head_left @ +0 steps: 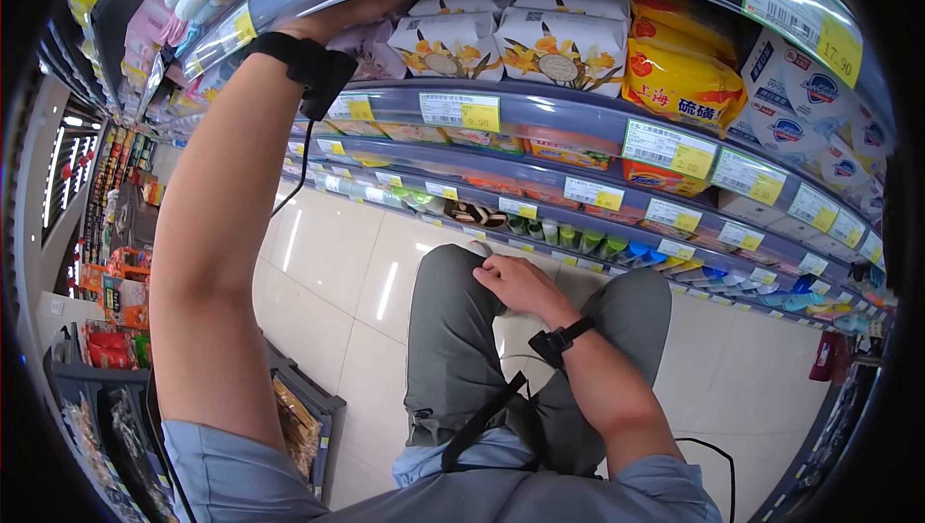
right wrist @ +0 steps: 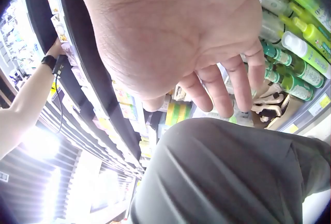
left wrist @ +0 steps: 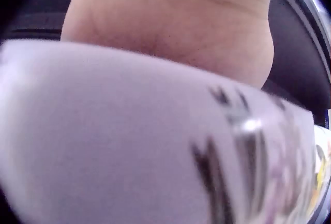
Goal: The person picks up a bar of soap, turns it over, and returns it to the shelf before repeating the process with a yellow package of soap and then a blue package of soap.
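My left hand (head_left: 358, 11) reaches deep into the upper shelf, above and behind a pale purple soap pack (head_left: 374, 49). Its fingers are hidden by the shelf edge and the goods. In the left wrist view, the heel of that hand shows over a whitish pack (left wrist: 114, 131) with dark print, which fills most of the picture; I cannot tell whether the fingers hold anything. White soap packs with yellow flowers (head_left: 445, 46) lie to the right of the hand. My right hand (right wrist: 191, 43) is at my knee (right wrist: 207, 157), palm visible, its fingers extended and holding nothing.
Yellow soap packs (head_left: 682, 80) and blue-and-white boxes (head_left: 785, 90) continue along the shelf. A price rail (head_left: 568, 114) runs along its front. Green bottles (right wrist: 297, 81) stand on the bottom shelf. A dark bin (head_left: 332, 405) stands on the tiled floor to the left.
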The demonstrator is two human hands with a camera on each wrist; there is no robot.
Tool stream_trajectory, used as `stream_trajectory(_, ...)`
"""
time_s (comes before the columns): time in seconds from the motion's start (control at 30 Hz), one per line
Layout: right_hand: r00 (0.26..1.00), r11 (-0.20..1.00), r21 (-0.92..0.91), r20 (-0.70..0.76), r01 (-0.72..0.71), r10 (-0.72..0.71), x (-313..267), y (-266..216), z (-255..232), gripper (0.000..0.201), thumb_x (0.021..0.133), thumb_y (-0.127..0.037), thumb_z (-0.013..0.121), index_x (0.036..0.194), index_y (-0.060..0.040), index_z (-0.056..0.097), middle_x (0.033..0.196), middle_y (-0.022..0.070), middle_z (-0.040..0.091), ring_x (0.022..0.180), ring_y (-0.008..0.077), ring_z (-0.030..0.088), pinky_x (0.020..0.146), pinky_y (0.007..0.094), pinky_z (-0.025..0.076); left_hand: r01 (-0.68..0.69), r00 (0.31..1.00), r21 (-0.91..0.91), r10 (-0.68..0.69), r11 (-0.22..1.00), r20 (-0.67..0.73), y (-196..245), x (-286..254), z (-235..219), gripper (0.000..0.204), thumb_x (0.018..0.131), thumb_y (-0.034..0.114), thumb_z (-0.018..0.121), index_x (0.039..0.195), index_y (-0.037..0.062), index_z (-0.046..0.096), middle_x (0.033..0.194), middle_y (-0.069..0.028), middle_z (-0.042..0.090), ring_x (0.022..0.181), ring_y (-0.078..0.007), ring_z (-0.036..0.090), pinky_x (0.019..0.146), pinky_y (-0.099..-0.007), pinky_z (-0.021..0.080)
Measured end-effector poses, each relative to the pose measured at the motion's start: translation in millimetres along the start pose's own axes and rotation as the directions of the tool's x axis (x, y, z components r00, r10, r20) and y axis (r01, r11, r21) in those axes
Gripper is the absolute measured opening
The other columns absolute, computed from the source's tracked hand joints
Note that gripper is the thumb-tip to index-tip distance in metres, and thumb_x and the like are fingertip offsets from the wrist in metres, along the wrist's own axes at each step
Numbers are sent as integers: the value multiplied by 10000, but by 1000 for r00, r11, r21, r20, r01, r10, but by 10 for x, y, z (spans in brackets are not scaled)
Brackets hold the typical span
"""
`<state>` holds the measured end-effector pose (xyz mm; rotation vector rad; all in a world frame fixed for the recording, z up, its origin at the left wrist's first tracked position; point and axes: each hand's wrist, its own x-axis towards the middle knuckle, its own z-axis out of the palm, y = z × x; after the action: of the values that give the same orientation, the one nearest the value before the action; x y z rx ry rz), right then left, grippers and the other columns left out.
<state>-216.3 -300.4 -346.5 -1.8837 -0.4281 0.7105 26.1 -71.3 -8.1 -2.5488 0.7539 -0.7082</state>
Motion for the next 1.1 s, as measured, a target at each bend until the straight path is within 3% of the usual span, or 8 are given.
stream_trajectory(0.83,1000,1000,-1,-7,30,-30,-4,36,41,520,1053,-487,565,1096,16,688,1051,232,749,1005,414,712,860,470,539,-9,996,30,12,1000,-89,159,-1,-110,622,1092,574,424,1533,142,503,1580,-173,497,1388,-395,517,1167,-436,403)
stream_trajectory(0.9,1000,1000,0,-12,25,-25,-27,16,18,522,1052,-490,566,1089,17,687,1044,229,749,1001,412,712,855,472,539,111,994,-191,-112,975,4,384,-41,-323,633,1078,578,460,1528,137,515,1551,-195,521,1400,-397,500,1170,-435,387)
stream_trajectory(0.93,1000,1000,1,-14,20,-20,-40,12,10,525,1051,-492,567,1081,18,685,1038,226,749,996,411,712,850,473,538,111,994,-195,-112,974,3,512,-96,-447,633,1078,578,460,1528,137,515,1551,-195,521,1400,-397,500,1170,-435,387)
stream_trajectory(1.0,1000,1000,-6,-17,14,-14,-44,28,11,524,1050,-493,570,1070,18,683,1031,223,749,990,408,712,846,472,538,179,984,-416,-162,891,78,732,-227,-688,620,1055,590,471,1370,91,660,1275,-243,687,1165,-406,642,1039,-447,485)
stream_trajectory(1.03,1000,1000,-13,-18,11,-11,-47,39,11,522,1048,-493,574,1059,18,681,1025,220,749,984,406,713,841,472,538,177,984,-422,-160,889,76,776,-262,-770,620,1055,590,471,1370,91,660,1275,-243,687,1165,-406,642,1039,-447,485)
stream_trajectory(1.1,999,1000,-19,-34,15,-16,-71,58,12,521,1047,-492,577,1052,20,678,1021,219,748,980,405,712,839,471,537,184,968,-498,-68,847,242,840,-327,-907,641,1066,565,496,1498,95,546,1463,-234,582,1328,-391,556,1122,-458,413)
